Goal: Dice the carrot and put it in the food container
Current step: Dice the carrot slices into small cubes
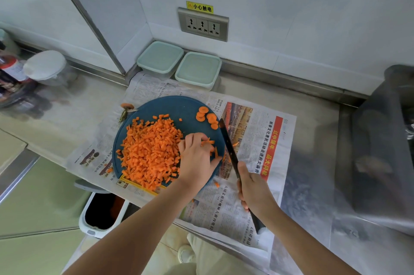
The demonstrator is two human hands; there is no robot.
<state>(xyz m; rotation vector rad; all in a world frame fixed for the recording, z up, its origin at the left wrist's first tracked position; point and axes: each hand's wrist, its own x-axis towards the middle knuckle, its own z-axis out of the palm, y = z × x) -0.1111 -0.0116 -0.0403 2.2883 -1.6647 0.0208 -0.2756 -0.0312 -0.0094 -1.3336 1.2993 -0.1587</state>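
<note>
Right grip (pixel 254 187) clenched round knife (pixel 228 147), left grip (pixel 198 156) grasping carrot strips (pixel 211 145) beside diced pile (pixel 150 149)

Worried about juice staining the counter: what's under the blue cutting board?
A spread newspaper lies under the cutting board, on the steel counter. Whether it is stained beneath the board is hidden.

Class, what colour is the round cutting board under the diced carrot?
Dark blue; the cutting board shows best in the head view.
</note>
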